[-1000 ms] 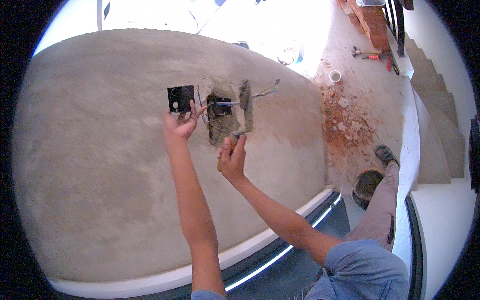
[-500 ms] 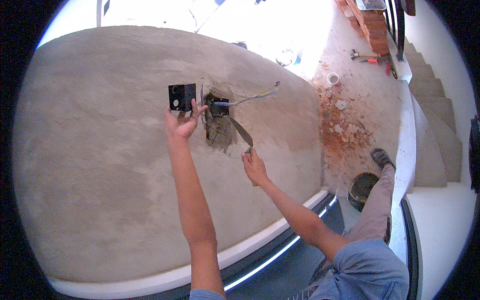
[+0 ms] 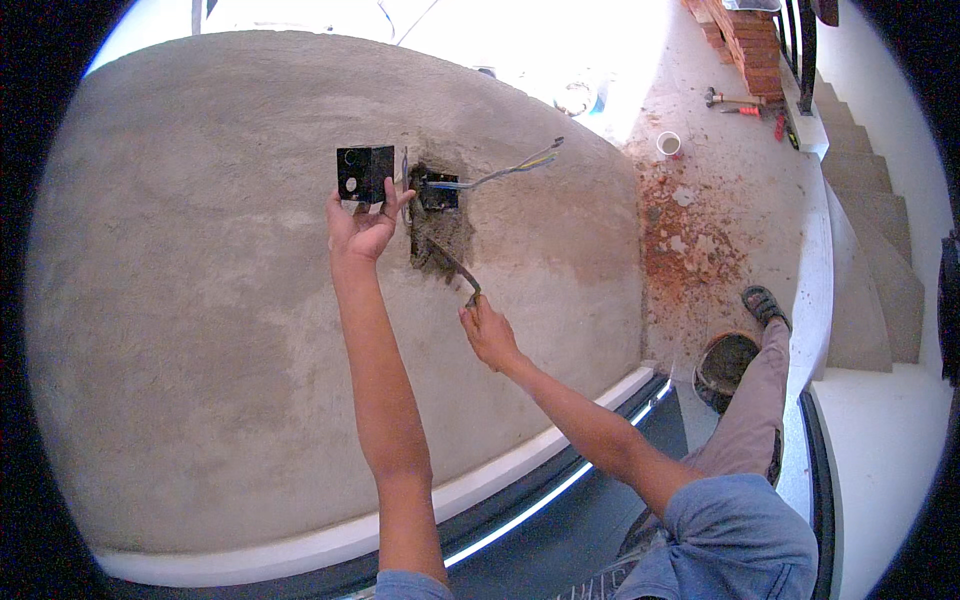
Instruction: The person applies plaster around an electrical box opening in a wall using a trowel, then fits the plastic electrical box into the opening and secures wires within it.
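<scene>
My left hand (image 3: 362, 228) is closed around the lower part of a black square electrical box (image 3: 366, 174), held up in front of the grey plastered wall (image 3: 230, 300). Right of it, a second black box (image 3: 441, 191) sits recessed in the wall, and blue, yellow and grey wires (image 3: 505, 174) stick out of it. My right hand (image 3: 490, 335) grips the handle of a trowel (image 3: 456, 265). Its thin blade, seen nearly edge-on, touches the dark wet mortar (image 3: 437, 248) below the recessed box.
A bucket of mortar (image 3: 726, 366) stands beside my leg. Brick rubble (image 3: 690, 235), a white cup (image 3: 668, 143) and a hammer (image 3: 733, 98) lie on the floor. Stacked bricks (image 3: 752, 55) and stairs (image 3: 875, 200) are at the right.
The trowel and my right hand have shifted left along the wall, and the blade has turned from showing its face to nearly edge-on. My left hand still holds the box.
</scene>
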`<state>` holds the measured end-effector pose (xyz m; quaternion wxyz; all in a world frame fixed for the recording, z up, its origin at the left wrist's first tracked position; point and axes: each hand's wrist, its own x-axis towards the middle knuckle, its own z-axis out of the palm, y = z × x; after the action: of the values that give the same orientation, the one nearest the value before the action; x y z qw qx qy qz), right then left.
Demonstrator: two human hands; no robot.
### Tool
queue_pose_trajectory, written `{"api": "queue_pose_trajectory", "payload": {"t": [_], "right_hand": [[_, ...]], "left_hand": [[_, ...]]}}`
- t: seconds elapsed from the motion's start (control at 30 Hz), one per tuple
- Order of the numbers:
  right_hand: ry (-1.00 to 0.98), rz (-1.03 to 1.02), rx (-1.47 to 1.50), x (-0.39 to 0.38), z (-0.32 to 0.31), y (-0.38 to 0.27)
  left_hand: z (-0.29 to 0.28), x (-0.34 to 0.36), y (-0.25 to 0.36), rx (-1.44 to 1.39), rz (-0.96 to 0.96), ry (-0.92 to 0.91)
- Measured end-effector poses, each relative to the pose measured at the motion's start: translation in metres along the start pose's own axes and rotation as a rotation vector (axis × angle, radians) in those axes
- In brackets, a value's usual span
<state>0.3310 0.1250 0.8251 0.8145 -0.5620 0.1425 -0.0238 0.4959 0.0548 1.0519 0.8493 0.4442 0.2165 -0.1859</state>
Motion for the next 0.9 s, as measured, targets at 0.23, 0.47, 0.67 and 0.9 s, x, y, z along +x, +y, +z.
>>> {"api": "queue_pose_trajectory", "payload": {"t": [0.23,0.47,0.67,0.9], "right_hand": [[-0.132,-0.089,-0.155,-0.018,-0.017,-0.011],[-0.619,0.390,0.603,-0.029,-0.056,-0.030],[-0.268,0.216,0.906,-0.034,-0.080,-0.083],[0.424,-0.385,0.379,0.047,-0.033,-0.094]], "left_hand": [[-0.001,0.011,0.010,-0.022,-0.007,0.031],[-0.001,0.011,0.008,-0.094,-0.004,0.077],[-0.001,0.001,0.005,-0.104,-0.013,0.079],[0.022,0.001,-0.009,-0.082,0.005,0.019]]}}
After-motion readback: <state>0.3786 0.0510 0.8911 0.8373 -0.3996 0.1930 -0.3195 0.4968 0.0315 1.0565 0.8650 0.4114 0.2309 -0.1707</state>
